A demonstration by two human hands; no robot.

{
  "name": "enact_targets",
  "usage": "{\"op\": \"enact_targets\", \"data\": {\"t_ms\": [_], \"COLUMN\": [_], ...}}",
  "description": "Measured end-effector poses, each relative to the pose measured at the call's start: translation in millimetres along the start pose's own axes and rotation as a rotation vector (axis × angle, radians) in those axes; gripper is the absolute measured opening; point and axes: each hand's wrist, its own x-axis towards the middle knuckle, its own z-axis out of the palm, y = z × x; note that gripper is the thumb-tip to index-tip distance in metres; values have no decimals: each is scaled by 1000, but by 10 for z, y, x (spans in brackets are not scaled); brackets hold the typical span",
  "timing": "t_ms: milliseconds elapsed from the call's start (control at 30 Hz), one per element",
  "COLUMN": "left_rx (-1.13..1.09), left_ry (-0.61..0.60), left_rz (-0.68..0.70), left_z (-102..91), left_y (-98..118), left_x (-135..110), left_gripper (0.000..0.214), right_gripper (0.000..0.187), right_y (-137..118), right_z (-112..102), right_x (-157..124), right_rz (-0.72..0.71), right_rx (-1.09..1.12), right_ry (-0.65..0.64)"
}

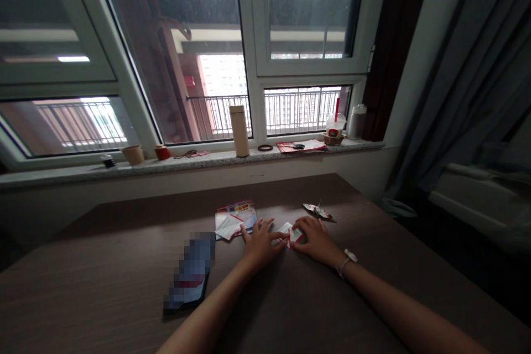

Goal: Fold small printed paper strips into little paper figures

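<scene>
A small folded piece of white paper (285, 228) with red edges lies on the brown table between my two hands. My left hand (262, 242) has its fingers spread, and one fingertip presses on the paper's near side. My right hand (318, 239), a bracelet on its wrist, grips the paper's right side between curled fingers and thumb. Behind my left hand rest printed paper sheets (236, 214), a white piece on top of them. A folded paper piece with points sticking up (317, 211) sits beyond my right hand. The fingers cover part of the paper being held.
A phone (193, 271), its screen blurred out, lies left of my left forearm. On the windowsill (199, 162) stand a beige bottle (239, 131), a drink cup with a red straw (334, 126), a grey bottle (357, 121), and scissors (298, 146) on papers. A curtain hangs at right.
</scene>
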Motion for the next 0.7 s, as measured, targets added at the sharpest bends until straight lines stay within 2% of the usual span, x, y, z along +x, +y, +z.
{"op": "enact_targets", "data": {"t_ms": [333,533,700], "left_rx": [3,-5,-6], "left_ry": [33,38,67], "left_rz": [24,23,30], "left_z": [24,26,61], "left_y": [-23,-13,-34], "left_x": [-9,-14,2], "left_gripper": [26,26,24], "right_gripper": [47,27,25], "right_y": [67,73,55], "right_z": [11,8,8], "right_x": [19,50,46], "right_rz": [-40,-1,-15], "right_rx": [25,36,-4], "right_ry": [-10,23,42]}}
